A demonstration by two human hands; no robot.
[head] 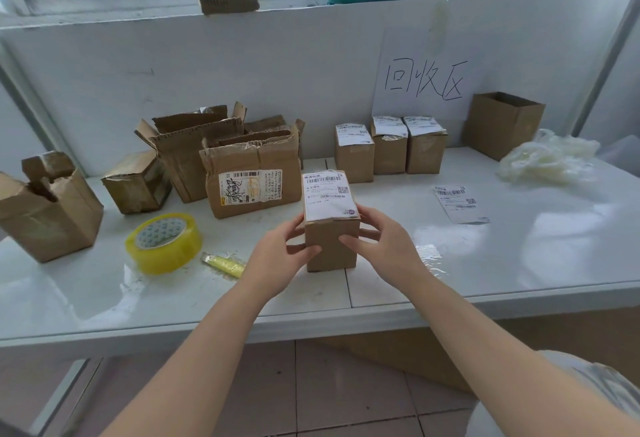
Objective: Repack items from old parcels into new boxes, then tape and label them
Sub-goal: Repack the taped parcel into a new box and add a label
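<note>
White tabletop (pixel 502 263) is pretty cluttered; the labelled box (pixel 330 256) is stood upright near the middle, gripped by left hand (pixel 277 256) and right hand (pixel 384 246), fingers (pixel 349 241) curled round its sides (likely steadied while the label (pixel 329 196) is smoothed).

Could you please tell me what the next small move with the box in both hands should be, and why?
Probably set the small brown cardboard box beside the row of three labelled brown boxes at the wall: its white paper label already covers the top, and the left hand and right hand grip its sides.
</note>
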